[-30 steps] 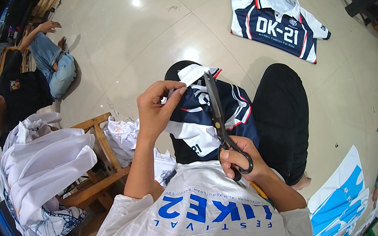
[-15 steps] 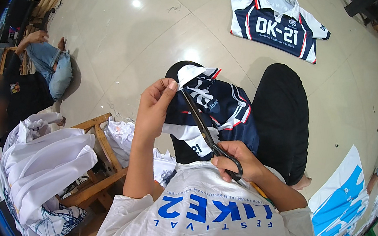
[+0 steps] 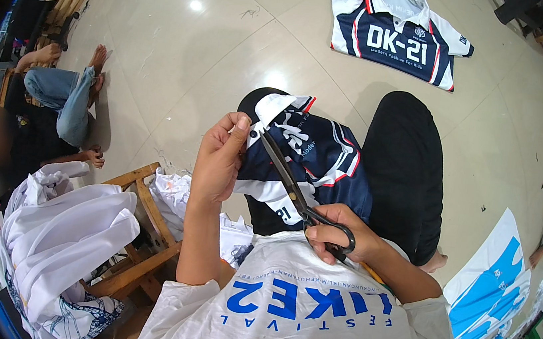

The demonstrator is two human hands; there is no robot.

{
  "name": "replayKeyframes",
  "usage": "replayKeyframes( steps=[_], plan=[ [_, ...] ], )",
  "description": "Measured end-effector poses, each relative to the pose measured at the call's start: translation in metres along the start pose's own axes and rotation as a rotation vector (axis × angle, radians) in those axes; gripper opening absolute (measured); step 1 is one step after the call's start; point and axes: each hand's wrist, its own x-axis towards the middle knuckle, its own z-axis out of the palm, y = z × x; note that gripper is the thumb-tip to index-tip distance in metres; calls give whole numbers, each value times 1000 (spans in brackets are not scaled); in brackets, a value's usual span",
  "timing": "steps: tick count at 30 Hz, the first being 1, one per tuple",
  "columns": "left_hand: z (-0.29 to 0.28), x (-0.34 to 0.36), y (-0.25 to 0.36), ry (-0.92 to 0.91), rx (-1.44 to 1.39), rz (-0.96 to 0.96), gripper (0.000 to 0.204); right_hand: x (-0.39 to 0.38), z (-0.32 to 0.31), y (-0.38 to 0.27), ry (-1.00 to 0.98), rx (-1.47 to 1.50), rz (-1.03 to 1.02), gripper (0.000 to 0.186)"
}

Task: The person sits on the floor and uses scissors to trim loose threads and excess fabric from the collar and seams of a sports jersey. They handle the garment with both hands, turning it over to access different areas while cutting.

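My left hand [image 3: 216, 163] is closed, its thumb and fingers pinching the edge of a navy, white and red jersey [image 3: 340, 157] by its white collar [image 3: 272, 108]. The jersey lies bunched across my left thigh. In the fingers of my right hand [image 3: 348, 228] are the handles of long dark scissors [image 3: 284, 172]. Their blades slant up and left over the jersey, with the tips at the cloth right beside my left fingertips. Whether the blades are parted is hard to make out.
A similar folded jersey [image 3: 399, 47] lies on the tiled floor ahead. White cloth [image 3: 68, 220] is heaped on a wooden frame [image 3: 132, 271] at my left. A blue and white garment [image 3: 489, 288] lies on the right. Another person [image 3: 24, 138] sits at the far left.
My left hand has lowered slightly, and a dark button-like spot now shows by its fingertips. My scissors have shifted slightly. The person at left has moved a leg and a hand.
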Motion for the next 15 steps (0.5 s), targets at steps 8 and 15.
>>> replayKeyframes(
  steps=[8,15],
  plan=[
    [1,-1,0,-14,-6,31,25,1,2,-6,-46,24,23,24],
    [-1,-2,-1,-105,-141,35,16,3,2,-6,-25,15,23,24]
  ],
)
